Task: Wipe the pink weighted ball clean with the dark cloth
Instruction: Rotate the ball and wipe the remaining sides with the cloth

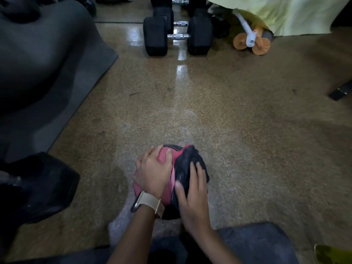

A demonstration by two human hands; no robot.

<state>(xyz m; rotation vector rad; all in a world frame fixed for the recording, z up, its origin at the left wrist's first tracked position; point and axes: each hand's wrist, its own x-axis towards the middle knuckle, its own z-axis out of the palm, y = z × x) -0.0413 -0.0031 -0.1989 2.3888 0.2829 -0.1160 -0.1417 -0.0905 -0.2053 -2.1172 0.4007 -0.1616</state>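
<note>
At the bottom edge of the frame the person's knees frame the work, and just above them, low in the centre, the pink weighted ball sits on the speckled brown floor. The left grip, with a pale-strapped watch on its wrist, is cupped over the ball's left and top, fingers curled round the pink surface to steady it. The right grip lies spread and fairly flat on the dark cloth, pressing the bunched fabric against the ball's right side rather than clutching it; motion blur softens its edges. I judge the wiping to be under way, not finished. The cloth covers only the right half, the part under the left grip is not being touched by fabric, and the underside rests on the floor where no cloth can reach without turning the ball. Whether the covered side is already clean cannot be told in this dim light. Further up, a dark bag sits at the left edge and a grey mat fills the upper left. At the top stand black dumbbells, and an orange-wheeled roller lies beneath a yellow sheet.
</note>
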